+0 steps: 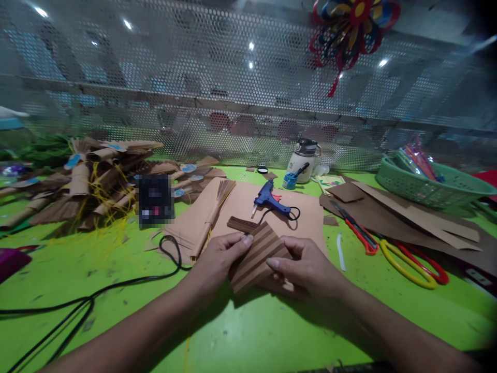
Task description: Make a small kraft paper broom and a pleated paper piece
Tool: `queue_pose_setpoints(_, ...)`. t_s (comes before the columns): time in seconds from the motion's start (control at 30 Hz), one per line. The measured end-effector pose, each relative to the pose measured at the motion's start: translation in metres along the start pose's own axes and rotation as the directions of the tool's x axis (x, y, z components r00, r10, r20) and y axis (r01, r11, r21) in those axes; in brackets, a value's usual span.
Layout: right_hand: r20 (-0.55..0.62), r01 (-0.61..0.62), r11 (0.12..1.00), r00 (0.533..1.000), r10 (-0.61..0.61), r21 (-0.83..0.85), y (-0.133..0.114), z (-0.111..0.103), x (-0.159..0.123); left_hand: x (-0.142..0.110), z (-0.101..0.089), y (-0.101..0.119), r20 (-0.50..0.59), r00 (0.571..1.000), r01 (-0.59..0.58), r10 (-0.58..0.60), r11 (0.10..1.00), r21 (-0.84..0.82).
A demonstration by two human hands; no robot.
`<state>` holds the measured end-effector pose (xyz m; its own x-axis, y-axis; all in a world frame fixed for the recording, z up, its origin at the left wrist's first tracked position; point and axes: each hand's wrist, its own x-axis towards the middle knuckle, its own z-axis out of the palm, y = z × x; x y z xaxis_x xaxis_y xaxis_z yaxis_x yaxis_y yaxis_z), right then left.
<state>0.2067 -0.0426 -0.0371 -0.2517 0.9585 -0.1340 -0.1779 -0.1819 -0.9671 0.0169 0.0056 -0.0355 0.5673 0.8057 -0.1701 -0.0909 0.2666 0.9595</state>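
Between my two hands is a striped brown piece of pleated paper [258, 256], tilted above the green table. My left hand [229, 251] pinches its upper left edge, thumb on top. On the right side my right hand [306, 264] grips it, thumb over the face and fingers partly hidden beneath. Just beyond the paper lies a small folded brown strip [243, 224]. Behind that, a blue glue gun [269, 199] rests on a large brown paper sheet [306, 207]. A rolled paper piece with a fanned end [213, 220] lies to the left of the gun.
A pile of rolled paper pieces with yellow strings [104, 181] covers the back left. Black cable [132, 281] crosses the left side. Red-handled scissors [359, 233], yellow-handled scissors [407, 267], brown sheets [407, 207] and a green basket [427, 184] lie right. A bottle [303, 160] stands behind.
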Motion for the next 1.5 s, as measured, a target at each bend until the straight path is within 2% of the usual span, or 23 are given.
queue_pose_setpoints(0.3, -0.015, 0.059, 0.994, 0.998, -0.058, 0.093, 0.003, 0.005, 0.005, -0.002, 0.004, 0.004, -0.053, 0.997, -0.043, 0.051, 0.990, 0.131)
queue_pose_setpoints(0.43, 0.015, 0.010, 0.991, 1.000, -0.012, 0.131, 0.006, 0.007, 0.005, -0.003, 0.005, 0.007, -0.111, 0.990, -0.068, 0.088, 0.983, 0.172)
queue_pose_setpoints(0.63, 0.008, -0.079, 0.990, 0.997, 0.078, 0.120, 0.013, 0.007, 0.006, -0.004, 0.008, 0.007, -0.090, 0.994, -0.059, 0.066, 0.995, 0.079)
queue_pose_setpoints(0.87, 0.042, -0.077, 0.994, 0.996, 0.073, 0.081, 0.014, 0.003, 0.006, -0.002, 0.005, 0.003, -0.092, 0.994, -0.055, 0.055, 0.998, -0.003)
queue_pose_setpoints(1.1, 0.044, -0.058, 0.997, 0.997, 0.056, 0.046, 0.011, 0.002, 0.004, -0.002, 0.002, 0.008, -0.118, 0.992, -0.034, 0.045, 0.995, 0.093)
queue_pose_setpoints(1.5, 0.055, -0.095, 0.988, 0.995, 0.089, 0.120, 0.010, 0.003, 0.004, -0.002, 0.004, 0.004, -0.089, 0.995, -0.029, 0.035, 0.998, 0.064)
